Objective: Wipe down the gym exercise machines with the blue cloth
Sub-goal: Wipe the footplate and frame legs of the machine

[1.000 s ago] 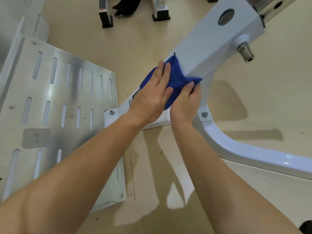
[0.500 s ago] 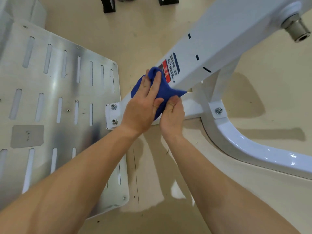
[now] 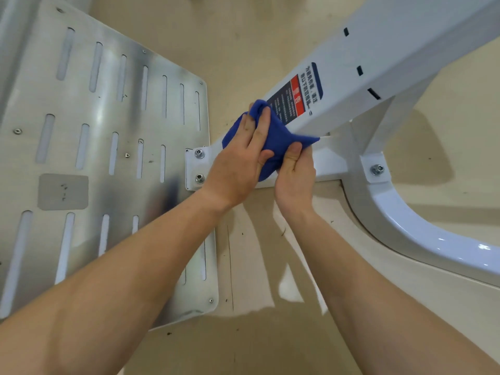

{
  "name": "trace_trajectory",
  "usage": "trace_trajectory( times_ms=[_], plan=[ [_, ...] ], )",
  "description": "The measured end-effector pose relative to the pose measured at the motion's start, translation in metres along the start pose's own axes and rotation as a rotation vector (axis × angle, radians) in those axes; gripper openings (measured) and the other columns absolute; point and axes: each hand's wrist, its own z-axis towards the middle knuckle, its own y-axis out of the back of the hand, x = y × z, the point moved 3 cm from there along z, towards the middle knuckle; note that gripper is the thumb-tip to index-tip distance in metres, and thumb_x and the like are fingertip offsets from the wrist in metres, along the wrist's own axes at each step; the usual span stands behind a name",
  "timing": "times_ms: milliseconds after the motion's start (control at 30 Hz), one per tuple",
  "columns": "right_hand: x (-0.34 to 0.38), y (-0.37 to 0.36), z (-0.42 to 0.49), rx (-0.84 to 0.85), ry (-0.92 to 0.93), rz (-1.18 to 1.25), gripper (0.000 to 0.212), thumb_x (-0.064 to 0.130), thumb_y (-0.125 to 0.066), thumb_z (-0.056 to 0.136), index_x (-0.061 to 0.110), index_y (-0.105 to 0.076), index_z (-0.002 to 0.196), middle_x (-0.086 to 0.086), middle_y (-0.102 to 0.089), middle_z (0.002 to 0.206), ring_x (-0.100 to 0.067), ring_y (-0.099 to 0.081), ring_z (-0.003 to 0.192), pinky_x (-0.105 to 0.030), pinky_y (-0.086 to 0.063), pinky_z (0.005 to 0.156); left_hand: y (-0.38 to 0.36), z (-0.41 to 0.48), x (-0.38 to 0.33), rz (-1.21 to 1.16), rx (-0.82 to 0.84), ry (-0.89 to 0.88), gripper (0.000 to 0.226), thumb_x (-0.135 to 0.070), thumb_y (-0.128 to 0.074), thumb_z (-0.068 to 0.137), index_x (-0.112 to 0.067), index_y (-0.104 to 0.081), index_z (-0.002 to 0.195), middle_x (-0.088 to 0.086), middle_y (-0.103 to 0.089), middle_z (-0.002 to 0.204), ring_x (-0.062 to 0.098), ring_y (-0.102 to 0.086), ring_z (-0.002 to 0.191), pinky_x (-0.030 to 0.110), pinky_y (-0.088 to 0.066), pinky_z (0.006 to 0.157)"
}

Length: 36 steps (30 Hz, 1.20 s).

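From the head camera, both of your hands meet at the centre of the frame on one blue cloth (image 3: 273,139). Your left hand (image 3: 238,163) lies flat over the cloth, fingers spread, pressing it onto the lower end of the white beam (image 3: 378,63) that slants up to the upper right. Your right hand (image 3: 295,174) pinches the cloth's lower edge from beneath, thumb on top. The cloth sits just below the one warning label (image 3: 297,96) on the beam. Three bolts show: two on the white bracket (image 3: 193,166) left of your hands, one (image 3: 377,169) at centre right where a curved white tube (image 3: 422,228) sweeps to the lower right. One slotted metal plate (image 3: 108,131) fills the left side, on a beige floor (image 3: 270,334).
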Motion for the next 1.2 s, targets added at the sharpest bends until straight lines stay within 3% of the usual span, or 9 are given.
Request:
trace_trajectory(
  times_ms=[133,233,433,500,600,700,867,1067,1200],
  plan=[
    [-0.021,-0.021,-0.011,0.089,-0.071,-0.058,0.018,0.028,-0.03,0.108,0.023,-0.047,0.108,0.018,-0.057,0.093,0.004,-0.058,0.081,-0.012,-0.045,0.07,-0.008,-0.017,0.033,0.089,0.123,0.11,0.066,-0.028,-0.041,0.103,-0.016,-0.005,0.157,0.012,-0.019,0.162,0.03,-0.03,0.144,0.042,-0.047,0.094],
    [-0.032,-0.036,-0.018,0.098,-0.118,-0.107,0.02,0.029,-0.03,0.108,0.02,-0.047,0.107,0.007,-0.059,0.096,-0.008,-0.056,0.081,-0.023,-0.041,0.069,-0.013,-0.027,0.05,0.136,0.181,0.148,0.069,-0.031,-0.04,0.102,-0.017,-0.002,0.157,0.011,-0.018,0.162,0.029,-0.03,0.144,0.045,-0.05,0.088],
    [-0.049,-0.052,-0.028,0.103,-0.185,-0.137,0.018,0.029,-0.037,0.107,0.017,-0.049,0.105,0.0,-0.063,0.099,-0.019,-0.061,0.089,-0.028,-0.043,0.072,-0.015,-0.041,0.07,0.297,0.272,0.214,0.071,-0.037,-0.039,0.103,-0.015,0.001,0.157,0.01,-0.023,0.16,0.029,-0.039,0.137,0.045,-0.051,0.08],
    [-0.052,-0.053,-0.03,0.098,-0.189,-0.106,0.016,0.028,-0.043,0.105,0.017,-0.054,0.11,0.004,-0.064,0.103,-0.016,-0.061,0.092,-0.025,-0.046,0.078,-0.018,-0.045,0.074,0.316,0.286,0.237,0.072,-0.037,-0.04,0.103,-0.015,0.002,0.157,0.009,-0.026,0.158,0.031,-0.045,0.131,0.045,-0.051,0.076],
    [-0.052,-0.051,-0.032,0.084,-0.16,-0.093,0.021,0.025,-0.052,0.102,0.015,-0.06,0.119,0.008,-0.066,0.104,-0.008,-0.061,0.092,-0.007,-0.044,0.075,-0.02,-0.048,0.075,0.324,0.314,0.305,0.074,-0.032,-0.044,0.102,-0.016,0.003,0.157,0.008,-0.024,0.16,0.032,-0.049,0.127,0.045,-0.05,0.076],
    [-0.05,-0.048,-0.034,0.073,-0.169,-0.065,0.022,0.022,-0.056,0.1,0.012,-0.064,0.117,0.007,-0.069,0.104,-0.007,-0.064,0.093,0.0,-0.042,0.07,-0.015,-0.047,0.07,0.267,0.299,0.33,0.071,-0.029,-0.043,0.103,-0.016,0.0,0.157,0.006,-0.026,0.159,0.035,-0.053,0.119,0.047,-0.05,0.079],
    [-0.03,-0.028,-0.03,-0.046,-0.152,-0.007,0.017,0.027,-0.054,0.1,0.013,-0.064,0.096,0.002,-0.072,0.093,-0.01,-0.066,0.084,-0.022,-0.05,0.074,-0.006,-0.027,0.033,0.132,0.142,0.227,0.066,-0.024,-0.046,0.101,-0.016,-0.013,0.157,0.005,-0.03,0.159,0.035,-0.055,0.114,0.046,-0.047,0.083],
    [-0.009,-0.005,-0.02,-0.075,-0.063,0.001,0.015,0.028,-0.058,0.099,0.015,-0.064,0.093,0.006,-0.069,0.087,-0.008,-0.064,0.081,-0.018,-0.049,0.072,-0.007,-0.019,0.03,0.027,0.081,0.217,0.066,-0.032,-0.049,0.1,-0.022,-0.016,0.157,0.002,-0.033,0.158,0.031,-0.054,0.12,0.042,-0.047,0.087],
    [-0.017,-0.009,-0.02,-0.055,-0.068,-0.051,0.017,0.027,-0.057,0.099,0.018,-0.061,0.086,0.007,-0.066,0.08,-0.005,-0.061,0.074,-0.009,-0.042,0.063,-0.009,-0.021,0.034,0.045,0.08,0.215,0.07,-0.029,-0.052,0.099,-0.023,-0.014,0.157,0.002,-0.035,0.157,0.032,-0.057,0.114,0.04,-0.045,0.085]
  ],
)
